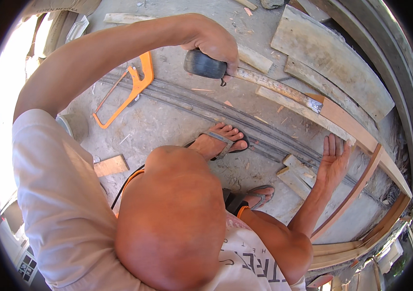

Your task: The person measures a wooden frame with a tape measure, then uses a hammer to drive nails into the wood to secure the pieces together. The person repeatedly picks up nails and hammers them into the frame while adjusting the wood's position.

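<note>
Tape measure (pixel 205 64) is in the left hand (pixel 216 42), fingers curled snugly round it. Chunky dark case, black and grey, can't make out a brand on it. Going left to right: orange saw (pixel 141 85) on the ground left of that hand, then the tape itself, then a white shirt (pixel 250 264) below both hands with big dark lettering. Blade (pixel 274 86) stretches from the left hand toward the right hand (pixel 335 157), worn-looking, markings too tiny to read. Right hand's fingers are mostly straight beside a pale wood strip (pixel 303 112); can't tell if it's gripping.
</note>
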`<state>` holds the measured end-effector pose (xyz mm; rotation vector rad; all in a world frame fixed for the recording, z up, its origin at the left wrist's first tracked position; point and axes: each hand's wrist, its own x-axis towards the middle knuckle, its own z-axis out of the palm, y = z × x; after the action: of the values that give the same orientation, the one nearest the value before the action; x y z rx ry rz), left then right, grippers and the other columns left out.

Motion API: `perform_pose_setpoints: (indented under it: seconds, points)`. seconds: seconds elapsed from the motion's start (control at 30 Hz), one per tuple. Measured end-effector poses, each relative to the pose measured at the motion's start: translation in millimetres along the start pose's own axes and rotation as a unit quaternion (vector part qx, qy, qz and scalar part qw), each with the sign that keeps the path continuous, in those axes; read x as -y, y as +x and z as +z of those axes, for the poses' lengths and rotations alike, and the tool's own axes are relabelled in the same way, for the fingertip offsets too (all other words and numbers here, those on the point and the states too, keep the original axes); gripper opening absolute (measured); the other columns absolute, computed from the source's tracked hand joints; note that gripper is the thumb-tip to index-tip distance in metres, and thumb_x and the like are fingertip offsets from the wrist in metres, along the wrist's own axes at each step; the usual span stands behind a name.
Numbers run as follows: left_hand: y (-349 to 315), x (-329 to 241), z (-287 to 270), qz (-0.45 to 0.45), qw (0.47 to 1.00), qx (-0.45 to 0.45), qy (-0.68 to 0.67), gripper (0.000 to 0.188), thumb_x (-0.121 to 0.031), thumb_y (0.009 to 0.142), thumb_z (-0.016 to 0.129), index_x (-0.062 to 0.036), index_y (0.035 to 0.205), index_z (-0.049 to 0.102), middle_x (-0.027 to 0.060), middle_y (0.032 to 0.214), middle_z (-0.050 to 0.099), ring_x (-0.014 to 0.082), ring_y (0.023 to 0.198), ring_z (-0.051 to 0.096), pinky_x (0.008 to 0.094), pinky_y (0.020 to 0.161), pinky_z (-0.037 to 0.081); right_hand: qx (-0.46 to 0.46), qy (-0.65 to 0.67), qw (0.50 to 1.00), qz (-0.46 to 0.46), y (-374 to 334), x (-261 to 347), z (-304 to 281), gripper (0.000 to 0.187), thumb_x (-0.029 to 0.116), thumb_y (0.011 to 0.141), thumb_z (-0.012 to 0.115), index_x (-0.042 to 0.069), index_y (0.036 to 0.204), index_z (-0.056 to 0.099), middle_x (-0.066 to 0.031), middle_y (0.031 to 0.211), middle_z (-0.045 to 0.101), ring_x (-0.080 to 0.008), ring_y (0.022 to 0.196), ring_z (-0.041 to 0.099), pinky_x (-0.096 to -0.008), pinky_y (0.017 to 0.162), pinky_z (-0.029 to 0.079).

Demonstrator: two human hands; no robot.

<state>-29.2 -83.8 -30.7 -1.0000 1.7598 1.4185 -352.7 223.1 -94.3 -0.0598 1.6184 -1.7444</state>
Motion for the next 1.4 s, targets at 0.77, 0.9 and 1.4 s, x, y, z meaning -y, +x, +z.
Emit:
perform_pose_setpoints:
  seconds: [0.77,0.9,1.4]
  points:
    - [-15,-9,2,-0.026,1.0,-0.001,0.009,0.027,-0.026,0.085,0.068,-0.0031,0.095,0.078,0.0069,0.091,0.069,0.0185,0.08,0.061,0.0338,0.07,0.05,-0.021,0.031,0.999,0.017,1,0,8,0.05,0.028,0.102,0.067,-0.004,0.138,0.052,-0.0261,0.129,0.062,-0.0352,0.12,0.066,-0.0468,0.105,0.058]
    - [-30,-15,-2,0.011,1.0,-0.001,0.028,0.024,-0.027,0.086,0.069,-0.0058,0.094,0.078,0.0058,0.09,0.07,0.0184,0.08,0.062,0.0354,0.073,0.05,-0.037,0.041,0.998,0.017,-3,4,12,0.049,0.025,0.101,0.068,-0.004,0.138,0.052,-0.0244,0.126,0.064,-0.0356,0.119,0.067,-0.0465,0.103,0.06]
    - [-70,-34,46,-0.02,0.984,-0.158,0.074,0.033,-0.028,0.092,0.061,0.0018,0.095,0.075,0.0163,0.071,0.065,0.0235,0.069,0.061,0.0389,0.071,0.049,-0.015,0.074,0.997,0.021,-2,-1,10,0.035,0.023,0.101,0.068,0.002,0.126,0.054,-0.02,0.115,0.068,-0.0355,0.103,0.074,-0.0465,0.091,0.064]
